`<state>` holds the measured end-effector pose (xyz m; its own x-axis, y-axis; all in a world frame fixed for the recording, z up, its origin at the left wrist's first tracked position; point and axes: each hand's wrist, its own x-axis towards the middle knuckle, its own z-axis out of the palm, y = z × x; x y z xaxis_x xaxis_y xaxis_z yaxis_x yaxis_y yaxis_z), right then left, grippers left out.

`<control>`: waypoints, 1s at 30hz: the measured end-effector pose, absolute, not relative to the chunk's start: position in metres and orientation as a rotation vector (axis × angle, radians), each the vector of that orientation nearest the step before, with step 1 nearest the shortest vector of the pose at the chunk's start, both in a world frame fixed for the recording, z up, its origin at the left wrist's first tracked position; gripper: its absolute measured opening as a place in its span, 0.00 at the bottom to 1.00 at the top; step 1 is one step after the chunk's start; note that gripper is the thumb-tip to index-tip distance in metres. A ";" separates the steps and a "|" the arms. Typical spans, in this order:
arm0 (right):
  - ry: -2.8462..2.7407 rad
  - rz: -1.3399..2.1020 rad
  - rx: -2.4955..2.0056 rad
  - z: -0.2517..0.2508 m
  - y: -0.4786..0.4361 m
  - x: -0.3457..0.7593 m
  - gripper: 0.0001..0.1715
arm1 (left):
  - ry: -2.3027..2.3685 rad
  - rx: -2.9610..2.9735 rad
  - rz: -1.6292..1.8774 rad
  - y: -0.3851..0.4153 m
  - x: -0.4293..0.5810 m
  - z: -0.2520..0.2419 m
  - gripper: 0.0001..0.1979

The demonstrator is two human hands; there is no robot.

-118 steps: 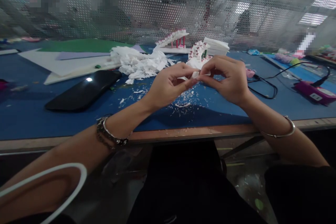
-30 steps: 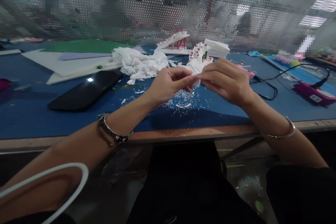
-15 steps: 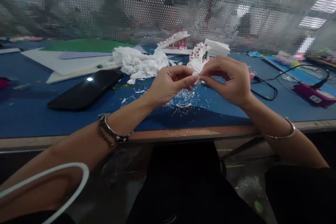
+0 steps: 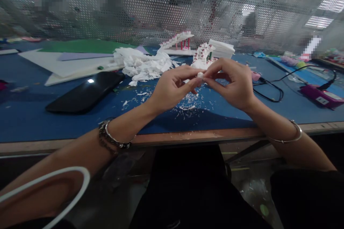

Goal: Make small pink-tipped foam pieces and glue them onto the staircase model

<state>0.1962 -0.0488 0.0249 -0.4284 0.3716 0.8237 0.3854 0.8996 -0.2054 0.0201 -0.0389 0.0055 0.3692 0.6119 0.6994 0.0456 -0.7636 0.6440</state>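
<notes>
A blue-topped desk [image 4: 40,125] with a worn wooden front edge runs across the view. A perforated metal screen [image 4: 161,7] stands along its far side, with a blurred workroom behind it. A black phone [image 4: 86,92] lies flat on the blue surface. Beyond the phone are white sheets [image 4: 64,66], and a green sheet [image 4: 86,45] lies farther back. Up and to the right of the phone is a heap of white scraps [image 4: 142,65]. Farther right and back stand a white model on red posts [image 4: 178,40] and a curved white piece with red dots [image 4: 202,54]. White crumbs [image 4: 188,102] are scattered to the right of the phone, nearer the front edge. Well to the right of the phone, a black cable [image 4: 268,92] loops towards a purple box [image 4: 321,94].

Both forearms reach in from the front edge and meet above the crumbs, right of the phone. The left hand [image 4: 172,87] is curled, thumb and forefinger closed on a small white bit [image 4: 200,74]. The right hand [image 4: 233,82] faces it with fingers arched, its thumb and fingertips pinching the same bit from the other side. The bit is held off the desk between the two hands. The left wrist wears bracelets [image 4: 113,139] and the right forearm a thin bangle [image 4: 290,136].
</notes>
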 end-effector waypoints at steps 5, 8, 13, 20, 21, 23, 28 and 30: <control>-2.061 0.010 -0.581 0.025 -0.051 0.195 0.03 | 0.491 2.043 1.408 -0.038 0.019 0.005 0.10; -2.006 0.092 -0.553 0.024 -0.050 0.194 0.03 | 0.454 2.031 1.426 -0.036 0.019 0.005 0.08; -1.960 0.194 -0.600 0.022 -0.046 0.194 0.07 | 0.458 2.071 1.471 -0.035 0.019 0.006 0.09; -1.948 0.295 -0.619 0.022 -0.041 0.195 0.12 | 0.537 2.111 1.456 -0.037 0.017 0.006 0.10; -1.950 0.314 -0.616 0.023 -0.040 0.195 0.12 | 0.535 2.119 1.458 -0.037 0.016 0.006 0.10; -1.952 0.366 -0.606 0.023 -0.038 0.195 0.13 | 0.548 2.134 1.458 -0.037 0.016 0.006 0.10; -1.976 0.594 -0.545 0.023 -0.035 0.196 0.12 | 0.561 2.180 1.472 -0.036 0.016 0.007 0.08; -1.986 0.641 -0.535 0.023 -0.035 0.196 0.13 | 0.539 2.191 1.496 -0.036 0.016 0.007 0.07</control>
